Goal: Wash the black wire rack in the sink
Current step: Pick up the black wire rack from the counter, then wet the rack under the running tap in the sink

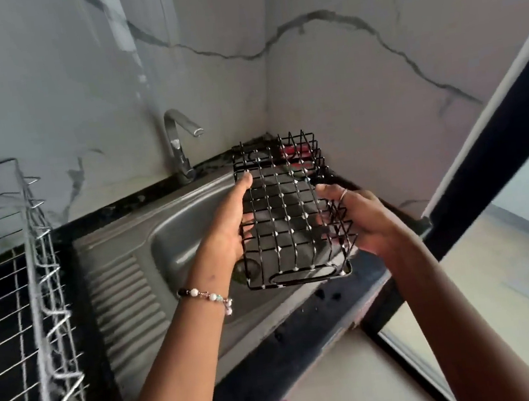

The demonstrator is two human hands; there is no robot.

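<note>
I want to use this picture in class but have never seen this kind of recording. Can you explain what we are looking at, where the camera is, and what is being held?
There is no machine here: a person wears a camera on the head, looking down at their own hands. The left hand and right hand hold a black wire rack by its sides, above a steel sink. A tap stands behind the sink; no water runs from it. A silver wire dish rack sits on the left.
</note>
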